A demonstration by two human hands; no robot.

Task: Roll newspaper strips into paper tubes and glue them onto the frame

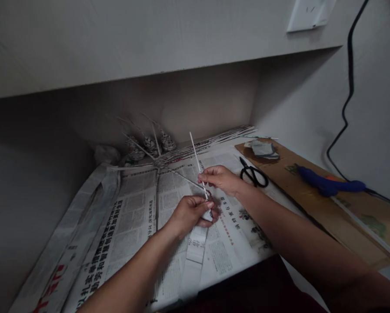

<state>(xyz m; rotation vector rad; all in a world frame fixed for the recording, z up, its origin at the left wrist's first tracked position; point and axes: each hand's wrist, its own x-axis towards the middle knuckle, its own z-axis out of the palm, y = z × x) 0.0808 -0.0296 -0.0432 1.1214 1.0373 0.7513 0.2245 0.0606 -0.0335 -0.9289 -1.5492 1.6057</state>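
A thin white rolled-paper stick slants upward between my hands over the newspaper-covered table. My right hand pinches it partway along, fingers closed. Lower down, my left hand grips the stick's lower end together with a strip of newspaper, which hangs toward the table's front edge. Part of where strip and stick meet is hidden by my left fingers. Behind my hands, another thin paper stick points toward a bundle of similar sticks.
Black-handled scissors lie right of my hands. A blue glue gun with a black cord and a grey folded cloth rest on cardboard. Several woven pieces stand at the back; long paper strips lie left.
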